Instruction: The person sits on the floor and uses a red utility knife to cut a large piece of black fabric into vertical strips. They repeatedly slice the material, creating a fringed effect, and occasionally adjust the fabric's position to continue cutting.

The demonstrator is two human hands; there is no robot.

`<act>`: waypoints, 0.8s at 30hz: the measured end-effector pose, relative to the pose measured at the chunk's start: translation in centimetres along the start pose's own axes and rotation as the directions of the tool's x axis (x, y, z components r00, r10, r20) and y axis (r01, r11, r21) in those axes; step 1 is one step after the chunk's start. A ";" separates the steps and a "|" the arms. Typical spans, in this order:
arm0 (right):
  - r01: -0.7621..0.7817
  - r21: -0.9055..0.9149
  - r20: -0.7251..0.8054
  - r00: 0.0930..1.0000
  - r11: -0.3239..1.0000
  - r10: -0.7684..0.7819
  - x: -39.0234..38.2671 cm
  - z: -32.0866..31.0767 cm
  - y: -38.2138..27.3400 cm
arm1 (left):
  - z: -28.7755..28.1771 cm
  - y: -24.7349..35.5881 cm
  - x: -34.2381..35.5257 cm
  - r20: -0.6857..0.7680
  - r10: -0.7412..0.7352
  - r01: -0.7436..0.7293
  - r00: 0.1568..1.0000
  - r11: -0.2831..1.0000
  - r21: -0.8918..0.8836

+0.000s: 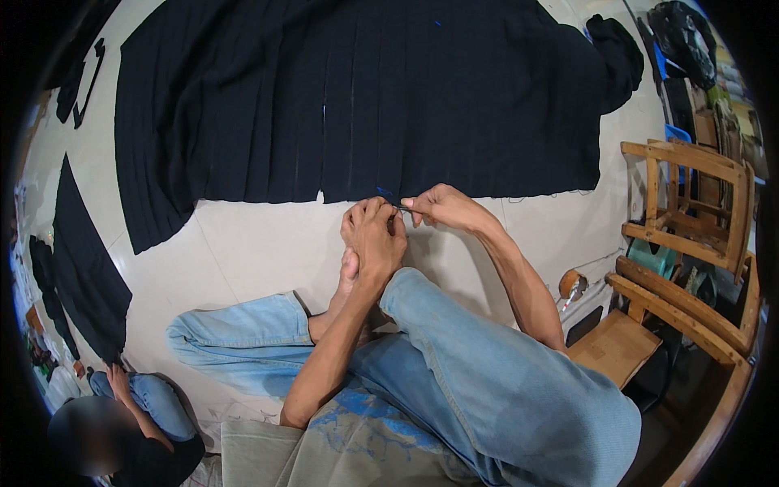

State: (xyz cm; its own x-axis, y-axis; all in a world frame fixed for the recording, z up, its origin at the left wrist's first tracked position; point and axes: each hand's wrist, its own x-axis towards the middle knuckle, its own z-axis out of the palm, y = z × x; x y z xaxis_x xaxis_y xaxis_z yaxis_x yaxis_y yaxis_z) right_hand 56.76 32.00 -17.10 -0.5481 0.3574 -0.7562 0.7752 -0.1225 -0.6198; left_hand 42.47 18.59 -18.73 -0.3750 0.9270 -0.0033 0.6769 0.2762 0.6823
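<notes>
The black cloth [471, 105] across the upper frame looks pleated already, its frayed bottom unfinished. My left hand [375, 235] curls there, grip unclear; my right hand [438, 207] pinches a small dark thing [403, 208].

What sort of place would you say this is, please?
Probably a small garment workroom, though that is a guess: a large black cloth is spread on the tiled floor, and another person sits beside a narrower dark piece.
</notes>
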 end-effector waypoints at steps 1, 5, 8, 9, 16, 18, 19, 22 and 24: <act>0.006 0.002 0.003 1.000 1.000 -0.006 0.1 0.0 0.3 | 0.1 0.0 0.0 -0.005 0.004 -0.004 1.000 1.000 0.000; 0.005 0.054 0.097 0.995 0.999 -0.010 0.0 -0.9 -0.7 | 0.1 -0.4 -0.1 -0.002 -0.007 0.007 1.000 1.000 0.003; -0.047 0.018 -0.007 0.999 0.999 0.048 0.4 0.2 -0.3 | -0.1 -0.2 -0.1 0.015 -0.013 0.013 1.000 1.000 0.003; -0.026 0.020 -0.014 1.000 0.999 0.026 0.7 0.3 0.3 | -0.1 0.0 -0.1 0.023 -0.016 0.016 1.000 1.000 0.005; 0.113 -0.051 0.052 0.993 0.992 -0.110 0.8 -0.9 0.4 | -0.1 -0.2 -0.2 0.033 -0.015 0.015 0.999 1.000 -0.009; 0.135 -0.037 0.001 0.991 0.990 -0.135 0.7 -1.1 1.0 | -0.1 0.1 -0.1 0.044 -0.003 0.004 0.999 1.000 -0.014; 0.134 -0.001 -0.074 0.988 0.991 -0.134 0.8 -0.5 2.2 | -0.1 0.2 0.0 0.051 0.004 -0.004 0.999 1.000 -0.017; 0.002 0.275 -0.242 0.968 0.961 0.067 -2.4 -1.2 -1.0 | 0.3 -0.5 0.5 -0.033 0.048 -0.054 0.998 0.968 -0.243; 0.002 0.580 -0.335 0.912 0.815 0.236 -4.5 -2.0 -1.2 | 0.5 1.0 1.3 0.095 -0.091 0.130 0.991 0.798 -0.588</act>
State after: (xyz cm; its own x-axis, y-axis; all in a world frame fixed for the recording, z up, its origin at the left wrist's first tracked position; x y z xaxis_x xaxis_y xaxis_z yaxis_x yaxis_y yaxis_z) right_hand 58.90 32.40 -12.51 -0.2117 0.6076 -0.7655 0.4483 -0.6356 -0.6285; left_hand 42.95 20.21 -18.44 -0.3732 0.9179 -0.1347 0.1191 0.1914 0.9742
